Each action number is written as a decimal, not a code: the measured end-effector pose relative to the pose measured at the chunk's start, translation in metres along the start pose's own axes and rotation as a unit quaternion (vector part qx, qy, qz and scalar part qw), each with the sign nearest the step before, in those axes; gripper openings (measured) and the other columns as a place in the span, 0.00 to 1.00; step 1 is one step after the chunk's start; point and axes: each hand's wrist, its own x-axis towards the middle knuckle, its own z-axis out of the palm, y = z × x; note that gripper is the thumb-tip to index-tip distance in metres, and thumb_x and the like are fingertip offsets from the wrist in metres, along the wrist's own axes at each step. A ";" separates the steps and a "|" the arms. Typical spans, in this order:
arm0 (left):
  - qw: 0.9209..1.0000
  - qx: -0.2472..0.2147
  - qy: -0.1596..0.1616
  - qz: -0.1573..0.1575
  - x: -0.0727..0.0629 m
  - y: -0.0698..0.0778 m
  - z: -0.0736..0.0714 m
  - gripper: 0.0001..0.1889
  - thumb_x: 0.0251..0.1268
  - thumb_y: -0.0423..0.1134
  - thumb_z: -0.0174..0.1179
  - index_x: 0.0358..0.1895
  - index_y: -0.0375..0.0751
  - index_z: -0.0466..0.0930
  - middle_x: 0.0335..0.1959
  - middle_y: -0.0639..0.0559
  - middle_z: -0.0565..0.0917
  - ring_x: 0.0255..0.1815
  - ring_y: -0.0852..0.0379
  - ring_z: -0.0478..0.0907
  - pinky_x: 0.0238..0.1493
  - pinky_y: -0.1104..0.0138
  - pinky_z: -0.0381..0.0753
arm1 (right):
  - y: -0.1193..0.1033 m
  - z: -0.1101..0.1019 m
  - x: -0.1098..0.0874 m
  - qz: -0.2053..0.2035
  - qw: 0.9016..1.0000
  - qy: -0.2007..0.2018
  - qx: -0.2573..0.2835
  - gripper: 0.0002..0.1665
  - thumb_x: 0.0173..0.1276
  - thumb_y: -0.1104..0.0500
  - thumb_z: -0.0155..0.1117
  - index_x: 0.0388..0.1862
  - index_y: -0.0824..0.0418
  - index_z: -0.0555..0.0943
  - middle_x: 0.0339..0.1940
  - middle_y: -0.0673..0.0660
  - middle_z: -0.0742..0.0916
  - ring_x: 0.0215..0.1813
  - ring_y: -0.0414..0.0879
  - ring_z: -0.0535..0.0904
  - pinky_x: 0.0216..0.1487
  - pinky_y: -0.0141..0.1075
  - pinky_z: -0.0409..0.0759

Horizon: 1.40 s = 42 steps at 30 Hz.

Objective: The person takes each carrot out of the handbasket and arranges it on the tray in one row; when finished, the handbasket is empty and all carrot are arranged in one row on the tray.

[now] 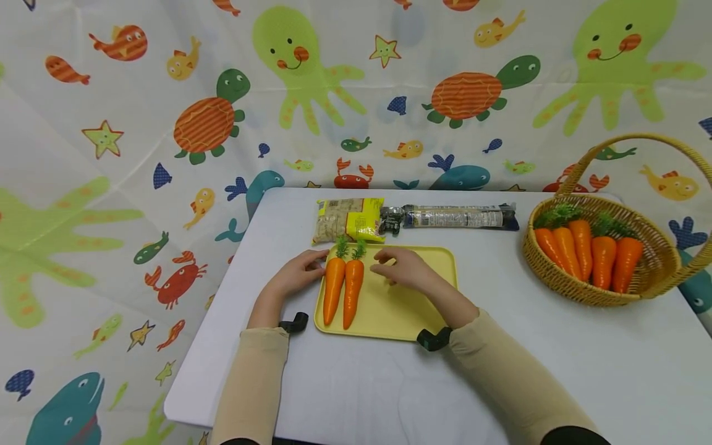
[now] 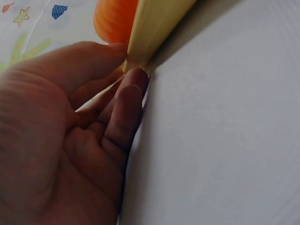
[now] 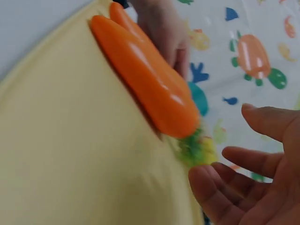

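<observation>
Two orange toy carrots with green leafy tops lie side by side on a yellow tray (image 1: 400, 330), the left carrot (image 1: 334, 290) close to the tray's left rim and the right carrot (image 1: 353, 293) just beside it. My left hand (image 1: 298, 273) is at that left rim. In the left wrist view its thumb and fingertips pinch the tray's edge (image 2: 152, 28), with a carrot's end (image 2: 115, 21) above the thumb. My right hand (image 1: 408, 269) hovers over the tray, right of the carrot tops, its fingers loosely bent and holding nothing.
A wicker basket (image 1: 584, 293) with several more carrots stands at the right. Behind the tray lie a yellow-and-clear food bag (image 1: 350, 219) and a long dark packet (image 1: 458, 216). The white table (image 1: 356, 389) backs onto a cloth (image 1: 411, 37) printed with sea animals.
</observation>
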 end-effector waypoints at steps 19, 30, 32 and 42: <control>1.000 0.000 0.006 0.001 0.000 -0.005 0.001 0.28 0.70 0.50 0.59 0.72 0.59 0.69 0.50 0.51 0.79 0.48 0.52 0.74 0.57 0.55 0.74 | 0.039 -0.159 -0.083 0.002 0.995 0.086 -0.060 0.34 0.73 0.37 0.54 0.69 0.55 0.71 0.64 0.62 0.78 0.54 0.55 0.79 0.55 0.48 0.79; 1.000 0.005 0.001 0.008 0.000 -0.004 0.002 0.28 0.70 0.50 0.59 0.72 0.57 0.69 0.51 0.51 0.79 0.47 0.53 0.75 0.56 0.56 0.74 | 0.090 -0.235 -0.104 0.066 0.993 0.078 -0.055 0.43 0.72 0.33 0.50 0.75 0.58 0.61 0.67 0.65 0.73 0.56 0.52 0.78 0.59 0.44 0.77; 1.000 0.006 -0.001 0.016 0.000 -0.004 0.001 0.28 0.70 0.49 0.58 0.72 0.55 0.68 0.52 0.51 0.80 0.47 0.53 0.75 0.55 0.56 0.74 | 0.102 -0.245 -0.105 0.072 0.993 0.081 -0.057 0.43 0.73 0.34 0.50 0.76 0.60 0.61 0.67 0.66 0.74 0.51 0.45 0.80 0.53 0.35 0.78; 1.000 0.010 -0.001 0.014 0.001 -0.004 0.001 0.28 0.71 0.49 0.58 0.72 0.56 0.68 0.54 0.51 0.79 0.47 0.53 0.76 0.56 0.55 0.75 | 0.143 -0.272 -0.110 0.097 0.991 0.070 -0.063 0.44 0.73 0.36 0.52 0.74 0.66 0.62 0.66 0.67 0.74 0.50 0.40 0.80 0.50 0.36 0.81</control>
